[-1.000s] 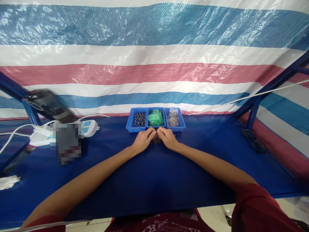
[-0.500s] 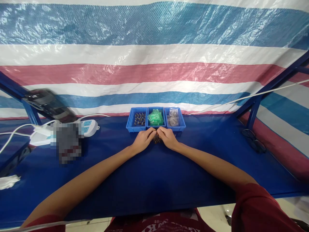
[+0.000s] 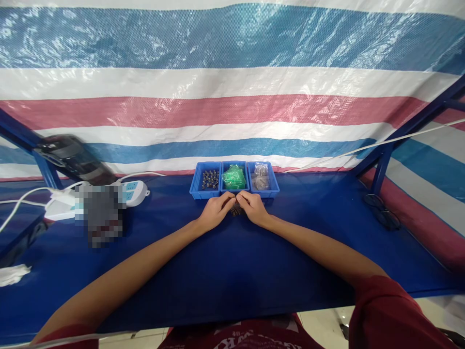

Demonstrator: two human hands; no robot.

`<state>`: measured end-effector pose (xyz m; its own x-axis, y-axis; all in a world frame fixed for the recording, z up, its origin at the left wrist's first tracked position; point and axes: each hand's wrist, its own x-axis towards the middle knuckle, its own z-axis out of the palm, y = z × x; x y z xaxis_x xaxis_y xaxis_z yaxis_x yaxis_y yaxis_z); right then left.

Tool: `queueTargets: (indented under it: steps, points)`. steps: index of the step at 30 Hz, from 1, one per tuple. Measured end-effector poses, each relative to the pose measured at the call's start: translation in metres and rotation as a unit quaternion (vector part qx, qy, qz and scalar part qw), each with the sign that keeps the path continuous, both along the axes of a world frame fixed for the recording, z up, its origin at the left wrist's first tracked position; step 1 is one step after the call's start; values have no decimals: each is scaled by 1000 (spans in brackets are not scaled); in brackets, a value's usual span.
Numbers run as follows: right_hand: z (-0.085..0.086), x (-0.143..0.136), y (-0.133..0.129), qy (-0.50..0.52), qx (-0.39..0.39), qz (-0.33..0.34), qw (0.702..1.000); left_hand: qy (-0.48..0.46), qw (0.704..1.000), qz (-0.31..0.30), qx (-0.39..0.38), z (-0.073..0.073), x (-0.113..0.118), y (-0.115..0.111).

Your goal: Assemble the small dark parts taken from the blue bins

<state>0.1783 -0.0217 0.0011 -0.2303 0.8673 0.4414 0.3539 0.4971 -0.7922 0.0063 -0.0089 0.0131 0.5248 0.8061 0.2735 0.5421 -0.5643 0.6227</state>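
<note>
My left hand [image 3: 215,212] and my right hand [image 3: 254,208] meet just in front of three blue bins, fingertips nearly touching. Both are closed in a pinch at the top of what looks like a small clear plastic bag [image 3: 236,211] with dark metal pieces in it; my fingers hide most of it. Loose metal fittings [image 3: 209,179] lie in the left bin [image 3: 196,180]. Green plastic packets [image 3: 234,177] fill the middle bin [image 3: 235,190]. Clear bags [image 3: 260,177] rest in the right bin [image 3: 275,186].
On the left of the blue table [image 3: 232,276] are a white power strip [image 3: 135,193] with cables, a blurred-out object [image 3: 103,213], a dark bottle [image 3: 74,157] and a white cloth [image 3: 13,275]. Eyeglasses [image 3: 382,212] lie at right. A striped sheet [image 3: 232,111] hangs behind.
Almost nothing differs. Both hands stay in the same pinch before the bins, with only a very slight shift of the fingers.
</note>
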Motion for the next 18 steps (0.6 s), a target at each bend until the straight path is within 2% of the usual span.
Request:
queueTargets:
  steps: [18]
  points:
    - [-2, 1, -1, -2, 9, 11, 1000, -8, 1000, -4, 12, 0, -1, -3]
